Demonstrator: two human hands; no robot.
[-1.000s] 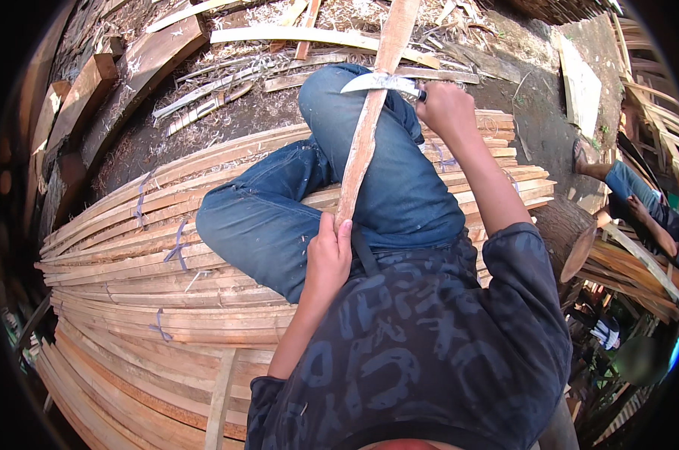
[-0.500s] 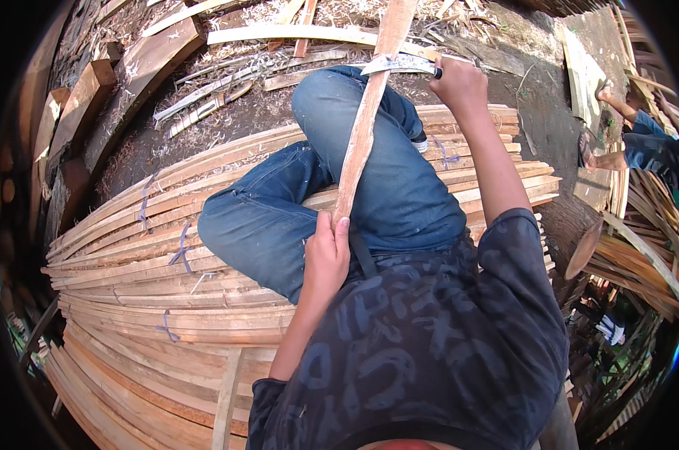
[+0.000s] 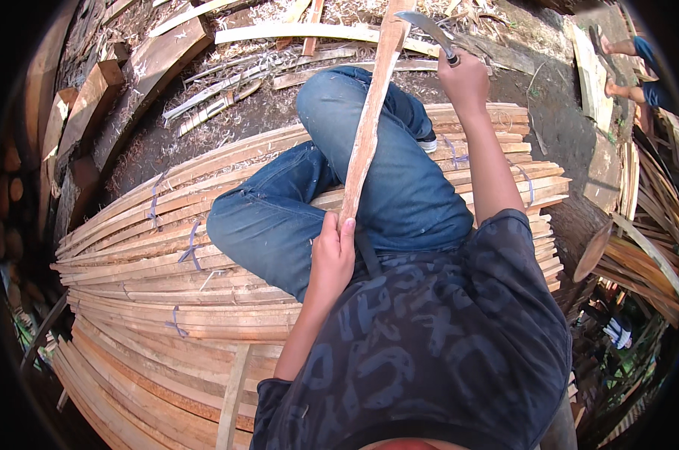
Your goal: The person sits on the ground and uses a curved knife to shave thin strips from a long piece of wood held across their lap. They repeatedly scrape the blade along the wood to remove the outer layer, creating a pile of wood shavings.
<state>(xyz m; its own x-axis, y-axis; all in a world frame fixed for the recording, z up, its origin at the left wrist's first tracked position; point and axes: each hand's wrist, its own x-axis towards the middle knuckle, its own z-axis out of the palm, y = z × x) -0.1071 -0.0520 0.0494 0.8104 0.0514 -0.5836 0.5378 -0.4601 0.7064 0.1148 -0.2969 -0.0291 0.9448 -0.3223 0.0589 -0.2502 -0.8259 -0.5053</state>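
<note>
My left hand (image 3: pixel 334 247) is closed around the near end of a long wooden slat (image 3: pixel 364 135). The slat runs away from me over my bent leg in blue jeans and out past the top edge of the view. A curved-blade knife (image 3: pixel 428 31) is in my right hand (image 3: pixel 463 75), its fingers wrapped round the dark handle. Raised beside the slat, the blade has its tip pointing left, near the slat's far part. Whether the tip touches the wood I cannot tell.
I sit on bundled wooden slats (image 3: pixel 159 255) bound with purple ties. Shavings and loose strips (image 3: pixel 294 34) litter the ground ahead. Thick timber beams (image 3: pixel 144 64) lie at the left, and a cut log (image 3: pixel 591 251) at the right. Another person's bare legs (image 3: pixel 624 91) show at far right.
The knife has come up off the slat, its blade turning from crosswise over the wood to tilted up beside it. My left hand keeps its hold. The other person's legs have shifted upward in view.
</note>
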